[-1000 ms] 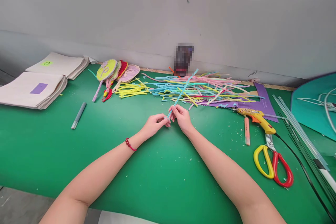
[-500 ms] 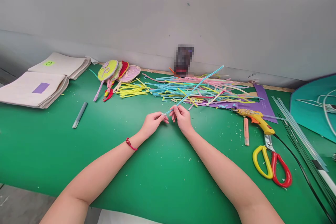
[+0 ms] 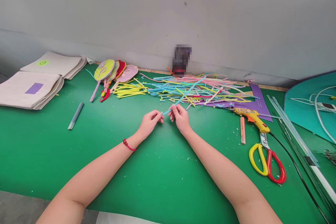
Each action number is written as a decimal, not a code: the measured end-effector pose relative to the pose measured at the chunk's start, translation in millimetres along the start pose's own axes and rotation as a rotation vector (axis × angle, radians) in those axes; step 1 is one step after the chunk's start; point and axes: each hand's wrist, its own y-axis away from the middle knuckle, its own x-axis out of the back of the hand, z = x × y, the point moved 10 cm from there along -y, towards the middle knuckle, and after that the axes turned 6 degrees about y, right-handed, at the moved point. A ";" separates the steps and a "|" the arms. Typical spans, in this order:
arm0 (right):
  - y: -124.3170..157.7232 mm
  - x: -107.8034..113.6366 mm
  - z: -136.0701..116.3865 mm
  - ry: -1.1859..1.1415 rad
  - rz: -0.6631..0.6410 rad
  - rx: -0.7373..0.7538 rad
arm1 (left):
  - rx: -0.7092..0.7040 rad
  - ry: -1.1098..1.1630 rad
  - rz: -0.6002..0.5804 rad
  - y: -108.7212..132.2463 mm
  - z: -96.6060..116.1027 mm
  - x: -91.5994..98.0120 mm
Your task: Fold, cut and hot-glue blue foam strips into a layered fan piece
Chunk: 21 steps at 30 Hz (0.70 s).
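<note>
A thin light-blue pipe cleaner [image 3: 189,90] runs through both hands above the green table. My left hand [image 3: 151,122] pinches its near end between thumb and forefinger. A short way along, my right hand [image 3: 180,117] is closed on the same stem, whose long free part slants up to the right across the pile. Behind the hands lies that pile of loose pipe cleaners [image 3: 168,89], in blue, pink, yellow and other colours.
Several small round fans [image 3: 104,70] lie at the back left, near cloth-like stacks [image 3: 28,89] and a grey marker [image 3: 76,116]. On the right are a yellow glue gun [image 3: 252,117], an orange marker [image 3: 243,130], scissors [image 3: 268,162] and clear glue sticks [image 3: 294,129].
The hands have drawn slightly further apart along the blue pipe cleaner, leaving more of it between them. Its free end has dropped lower and left. The whole view has shifted slightly.
</note>
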 end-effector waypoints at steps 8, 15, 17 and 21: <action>9.3 -2.6 -9.1 0.163 -0.108 0.003 | -0.097 -0.190 -0.008 7.4 18.4 2.2; 84.2 78.9 -57.6 0.893 -0.146 0.087 | -0.361 -0.401 -0.053 23.2 49.1 -8.7; 111.8 135.6 -65.5 1.128 0.003 -0.032 | -0.417 -0.421 -0.059 24.9 53.1 -12.0; 173.6 262.1 -59.3 1.531 0.300 -0.563 | -0.496 -0.429 -0.001 26.4 66.3 -19.4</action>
